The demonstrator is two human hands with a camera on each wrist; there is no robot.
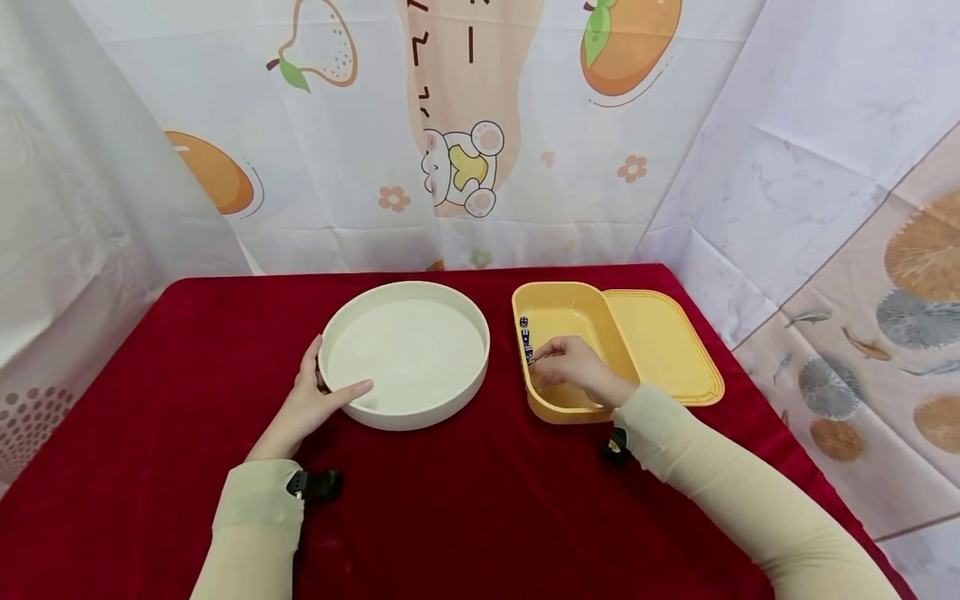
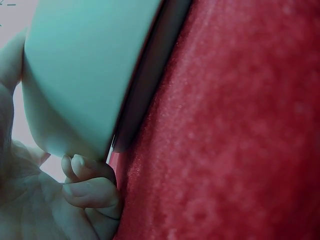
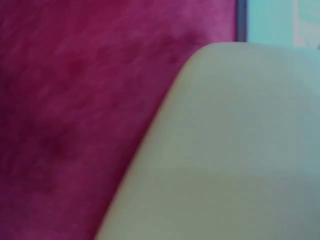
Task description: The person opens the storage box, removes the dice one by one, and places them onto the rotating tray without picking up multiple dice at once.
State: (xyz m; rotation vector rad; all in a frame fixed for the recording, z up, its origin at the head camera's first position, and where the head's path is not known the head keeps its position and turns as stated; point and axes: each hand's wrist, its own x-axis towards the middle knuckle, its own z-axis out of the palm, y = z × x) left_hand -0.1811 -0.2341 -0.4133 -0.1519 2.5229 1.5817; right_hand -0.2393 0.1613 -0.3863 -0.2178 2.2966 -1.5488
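Gripping the round tray (image 1: 408, 354) left of centre, the left hand (image 1: 309, 398) hooks its thumb over the wall. Right of centre, the right hand (image 1: 573, 367) reaches into the yellow box (image 1: 581, 312), fingertips at the blue dice (image 1: 526, 337) along its left side; whether that grip pinches one, I cannot tell. A careless nudge could scatter their row.

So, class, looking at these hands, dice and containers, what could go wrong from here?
The right hand is at the blue dice lined up inside the yellow plastic box; a nudge might scatter them. The left hand grips the round white tray, so a tug could slide it.
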